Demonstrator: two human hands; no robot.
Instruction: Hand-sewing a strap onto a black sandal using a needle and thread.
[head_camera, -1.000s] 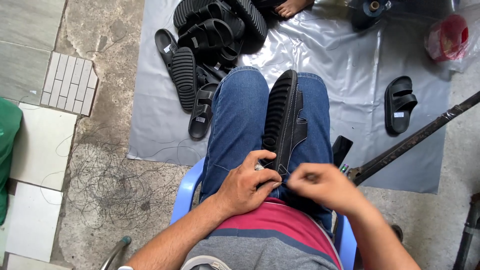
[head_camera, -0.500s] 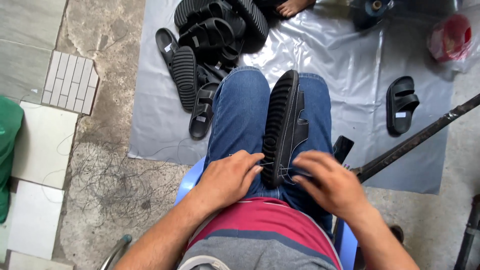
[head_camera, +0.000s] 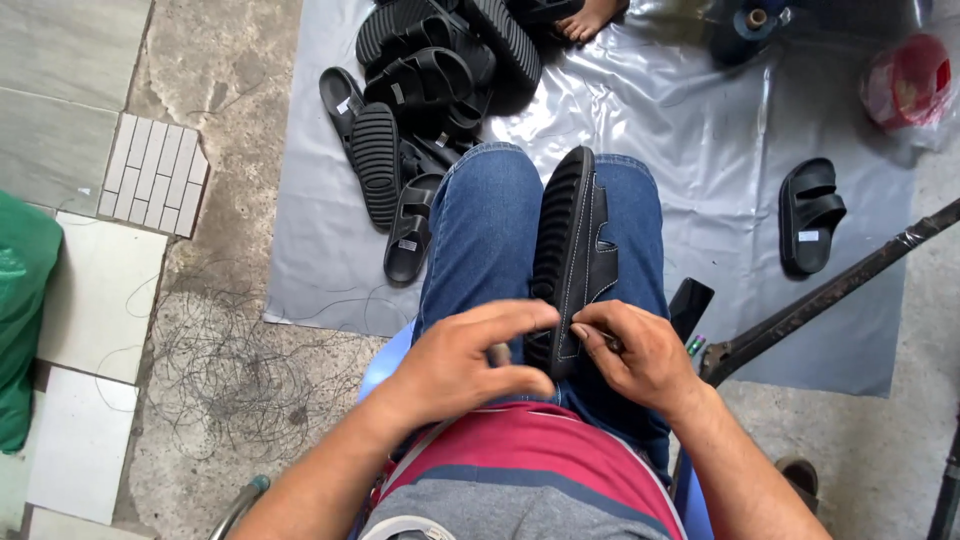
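Rough grey concrete floor (head_camera: 230, 150) fills the scene, with pale square tiles (head_camera: 80, 290) along the left edge and a loose tangle of thin dark thread (head_camera: 230, 370) lying on the concrete near the left of the seated person. Farther out, a grey plastic sheet (head_camera: 680, 130) is spread over the floor. A heap of black rubber sandals (head_camera: 430, 90) sits on the far left part of the sheet, and a single black two-strap sandal (head_camera: 808, 215) lies alone at the right. A red plastic bag (head_camera: 910, 80) rests at the far right corner, and a rusty metal bar (head_camera: 840, 290) runs diagonally at the right edge.

A black ridged-sole sandal with white stitching (head_camera: 575, 250) stands on its edge along the person's blue-jeaned right thigh (head_camera: 490, 240), toe pointing far, heel near the body. The left hand (head_camera: 465, 365) closes on the near heel end of this sandal, thumb and forefinger pressed to the sole edge. The right hand (head_camera: 635, 355) pinches the upper at the stitched seam, fingers closed; whether it also holds a needle or thread cannot be told. Both hands touch the sandal and lie just beside each other.
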